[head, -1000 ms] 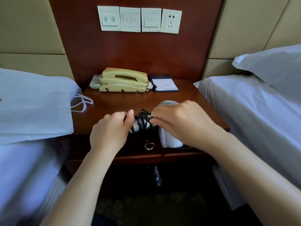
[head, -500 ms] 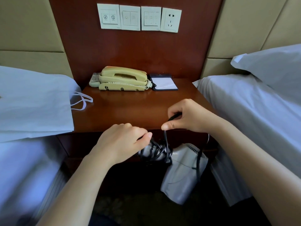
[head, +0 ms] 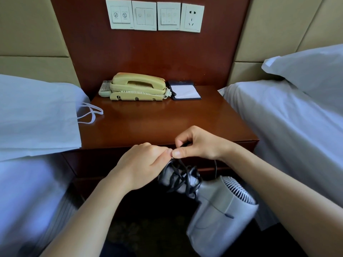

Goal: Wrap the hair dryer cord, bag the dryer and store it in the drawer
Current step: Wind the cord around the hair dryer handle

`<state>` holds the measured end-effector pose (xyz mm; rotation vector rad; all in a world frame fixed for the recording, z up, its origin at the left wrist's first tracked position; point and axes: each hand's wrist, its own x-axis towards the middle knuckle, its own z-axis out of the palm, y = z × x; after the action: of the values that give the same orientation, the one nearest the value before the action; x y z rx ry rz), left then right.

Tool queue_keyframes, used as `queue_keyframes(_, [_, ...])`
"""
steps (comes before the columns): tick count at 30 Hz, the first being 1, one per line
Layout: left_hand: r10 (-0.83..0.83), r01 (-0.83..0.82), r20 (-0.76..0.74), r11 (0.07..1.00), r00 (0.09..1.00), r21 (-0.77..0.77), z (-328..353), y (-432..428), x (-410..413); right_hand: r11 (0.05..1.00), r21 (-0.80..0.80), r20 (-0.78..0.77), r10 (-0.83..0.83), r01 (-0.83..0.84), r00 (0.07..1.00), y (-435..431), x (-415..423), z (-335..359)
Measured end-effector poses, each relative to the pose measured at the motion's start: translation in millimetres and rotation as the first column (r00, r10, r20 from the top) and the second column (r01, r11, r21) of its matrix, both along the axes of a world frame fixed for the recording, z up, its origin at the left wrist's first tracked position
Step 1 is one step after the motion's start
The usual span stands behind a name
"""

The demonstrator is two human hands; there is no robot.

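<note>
A white hair dryer point(head: 220, 214) hangs below the nightstand's front edge, its grille facing up and right. Its black cord point(head: 182, 179) is wound in loops round the handle. My left hand point(head: 141, 166) grips the handle end with the cord loops. My right hand point(head: 196, 143) pinches the cord's end just above the handle, thumb against my left fingertips. A white paper bag point(head: 37, 119) with loop handles lies on the left bed, its mouth toward the nightstand. The drawer front point(head: 104, 160) under the nightstand top is closed and partly hidden by my hands.
The wooden nightstand point(head: 167, 123) carries a beige telephone point(head: 138, 87), a remote point(head: 104, 89) and a notepad point(head: 184, 90) at its back. White-sheeted beds flank it, with a pillow point(head: 306, 69) at right. Wall switches and a socket point(head: 192, 17) sit above.
The dryer has come off the nightstand's front edge and now hangs lower in front of the drawer. My right hand drew the cord end up, then back to my left fingertips.
</note>
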<state>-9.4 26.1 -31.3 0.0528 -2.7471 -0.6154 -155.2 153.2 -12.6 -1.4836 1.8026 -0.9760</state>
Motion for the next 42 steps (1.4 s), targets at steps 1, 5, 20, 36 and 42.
queue_keyframes(1, [-0.006, 0.009, -0.038, 0.997, 0.999, 0.082, -2.3, -0.9, -1.1, 1.0, -0.003, 0.043, 0.001, 0.0, 0.999, -1.8, 0.5, -3.1])
queue_keyframes(5, [0.022, 0.029, -0.176, 0.96, 0.984, 0.278, -8.1, -5.3, -6.2, 1.0, -0.02, 0.251, 0.01, -0.006, 0.968, -2.0, 2.4, -15.3])
queue_keyframes(20, [0.445, -0.143, -0.122, 0.515, 0.887, 0.845, -12.1, -22.6, -24.5, 0.962, -0.065, 0.019, -0.266, 0.267, 0.964, -14.3, 26.2, -65.5])
queue_keyframes(36, [0.673, -0.65, -0.129, 0.738, 0.729, 0.181, 2.2, -15.6, -12.3, 0.984, -0.177, -0.766, -0.158, 0.032, 0.624, -6.4, 76.9, 7.1])
queue_keyframes(42, [0.532, -0.543, -0.141, 0.837, 0.835, -0.06, 13.5, -3.9, -9.7, 0.944, -0.314, -0.831, -0.327, 0.104, 0.45, -3.8, 53.1, 42.4])
